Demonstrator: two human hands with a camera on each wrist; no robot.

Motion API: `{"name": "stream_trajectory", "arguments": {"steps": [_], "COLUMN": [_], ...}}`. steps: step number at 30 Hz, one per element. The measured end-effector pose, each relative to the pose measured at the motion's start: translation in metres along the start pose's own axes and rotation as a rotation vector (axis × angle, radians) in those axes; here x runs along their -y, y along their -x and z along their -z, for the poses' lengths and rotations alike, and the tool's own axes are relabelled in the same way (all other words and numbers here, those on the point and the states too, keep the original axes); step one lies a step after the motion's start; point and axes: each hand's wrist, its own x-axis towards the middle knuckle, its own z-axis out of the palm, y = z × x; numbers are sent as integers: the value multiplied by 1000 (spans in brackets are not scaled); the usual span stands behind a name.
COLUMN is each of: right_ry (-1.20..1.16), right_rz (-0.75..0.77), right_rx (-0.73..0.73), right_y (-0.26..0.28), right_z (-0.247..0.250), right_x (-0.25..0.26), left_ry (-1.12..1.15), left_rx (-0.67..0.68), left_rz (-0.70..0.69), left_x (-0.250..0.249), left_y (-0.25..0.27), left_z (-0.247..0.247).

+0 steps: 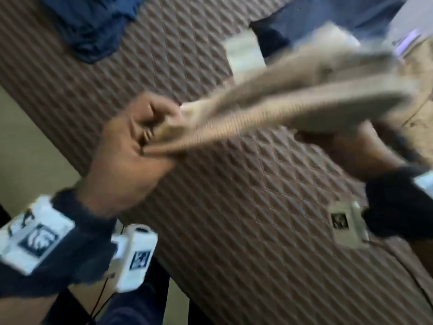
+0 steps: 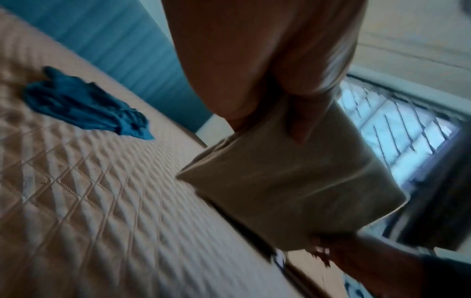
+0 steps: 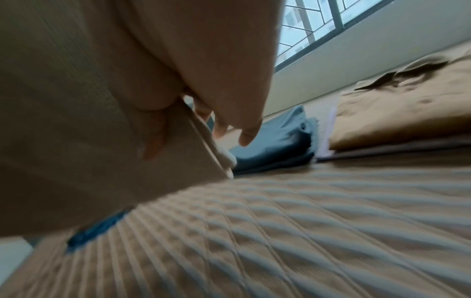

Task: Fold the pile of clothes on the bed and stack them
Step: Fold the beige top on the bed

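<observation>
A folded beige ribbed garment (image 1: 281, 97) hangs in the air above the quilted brown bed (image 1: 234, 207). My left hand (image 1: 152, 134) grips its left end with curled fingers. My right hand (image 1: 346, 146) holds the other end from below, mostly hidden by the cloth. In the left wrist view the left hand (image 2: 280, 125) pinches the beige garment (image 2: 293, 181) at its top edge. In the right wrist view the right hand (image 3: 201, 131) has its thumb on the beige garment (image 3: 76, 121) and its fingers behind the edge. The frames are motion-blurred.
A crumpled blue garment (image 1: 89, 26) lies at the far left of the bed. A folded blue garment (image 3: 275, 145) sits beside a folded tan garment (image 3: 407, 113) on the far right. A barred window (image 3: 318, 24) is beyond them. The bed edge and floor (image 1: 23, 141) are at left.
</observation>
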Motion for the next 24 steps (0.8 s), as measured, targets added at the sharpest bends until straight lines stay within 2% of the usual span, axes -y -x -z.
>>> {"name": "stream_trajectory", "arguments": {"steps": [1, 2, 4, 5, 6, 7, 8, 10, 12, 13, 15, 17, 19, 21, 24], "right_ry": [0, -23, 116, 294, 541, 754, 828, 705, 495, 379, 213, 120, 29, -42, 54], "right_rz": [-39, -60, -47, -15, 12, 41, 62, 75, 28, -65, -248, -351, -408, -445, -423], "right_rx": [-26, -43, -27, 19, 75, 115, 148, 67, -87, -159, -248, -298, -287, -220, -104], "right_y": [11, 23, 50, 70, 88, 105, 119, 125, 119, 110, 86, 57, 31, 15, 2], "right_z": [5, 8, 11, 11, 10, 8, 10, 6, -5, -10, -20, -26, -28, -29, -29], "right_x": [-8, -20, -59, -79, -105, -125, -145, -160, -159, -155, -141, -128, -117, -112, -110], "left_ry": [-48, -192, -637, -716, -746, -750, -731, -546, -382, -350, -334, -277, -219, -197, -155], "left_rx": [145, 287, 684, 896, 1005, 1013, 945, 676, 265, 70, -196, -279, -244, -152, -85], "left_rz": [-45, -96, -111, -59, -59, -88, -121, -9, 220, 350, 599, 761, 850, 868, 846], "left_x": [3, 15, 54, 82, 101, 108, 115, 116, 123, 132, 152, 166, 172, 167, 158], "left_y": [11, 23, 55, 76, 95, 109, 118, 117, 92, 74, 40, 13, -2, -10, -13], "left_z": [-3, -8, -24, -28, -30, -32, -31, -36, -43, -45, -48, -51, -58, -66, -68]}}
